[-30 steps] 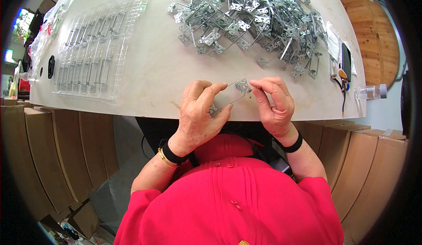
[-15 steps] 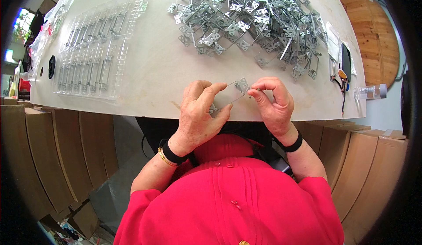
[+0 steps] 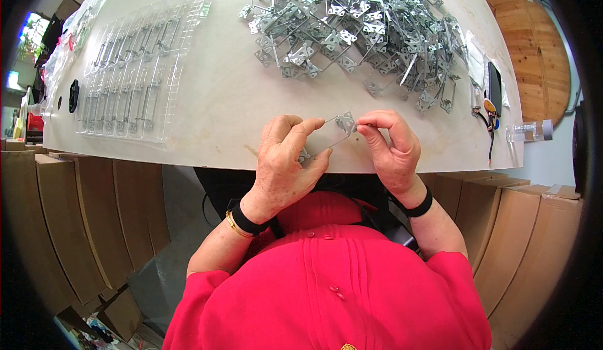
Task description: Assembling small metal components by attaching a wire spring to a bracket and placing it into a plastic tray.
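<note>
My left hand [image 3: 286, 158] is closed around a metal bracket [image 3: 345, 124], made of a flat plate with holes and thin rods. The bracket is up off the table at the front edge, its plate pointing right. Part of it is hidden behind my left fingers. My right hand [image 3: 392, 142] is in a pinch, thumb against forefinger, right beside the plate's right edge. Whatever is between those fingertips is too small to make out. Farther back lies a large heap of similar metal brackets [image 3: 370, 26].
A clear plastic tray [image 3: 168, 92] with metal pieces in its slots lies at the left. Beside it is a small black object [image 3: 74, 95]. On the right are a dark phone-like slab [image 3: 494, 86], a cable and a clear jar [image 3: 531, 131]. Cardboard boxes [image 3: 502, 230] flank me.
My right fingertips have shifted slightly up, right against the bracket's plate. My left hand and the bracket stay in place.
</note>
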Demonstrator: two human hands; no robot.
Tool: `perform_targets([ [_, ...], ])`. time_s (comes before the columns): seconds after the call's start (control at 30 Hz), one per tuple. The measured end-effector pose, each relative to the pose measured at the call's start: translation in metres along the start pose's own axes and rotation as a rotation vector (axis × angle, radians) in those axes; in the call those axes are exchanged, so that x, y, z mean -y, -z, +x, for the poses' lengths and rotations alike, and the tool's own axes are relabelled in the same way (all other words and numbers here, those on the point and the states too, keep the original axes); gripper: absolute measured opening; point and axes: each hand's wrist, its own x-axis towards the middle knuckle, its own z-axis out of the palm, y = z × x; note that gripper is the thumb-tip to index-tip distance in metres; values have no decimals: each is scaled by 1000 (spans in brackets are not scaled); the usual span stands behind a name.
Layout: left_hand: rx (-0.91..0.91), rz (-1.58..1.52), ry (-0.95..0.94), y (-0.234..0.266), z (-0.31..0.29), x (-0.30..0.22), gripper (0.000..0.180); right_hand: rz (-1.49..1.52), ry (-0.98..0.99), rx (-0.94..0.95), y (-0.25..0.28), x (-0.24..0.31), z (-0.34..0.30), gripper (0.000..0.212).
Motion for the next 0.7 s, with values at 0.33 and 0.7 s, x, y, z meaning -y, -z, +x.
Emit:
perform_targets([
  [0.33, -4, -1, -2, 0, 0, 0, 52, -16, 22, 13, 1, 0, 1, 16],
  [0.7, -27, -38, -7, -3, -1, 1, 53, -27, 35, 20, 1, 2, 3, 15],
])
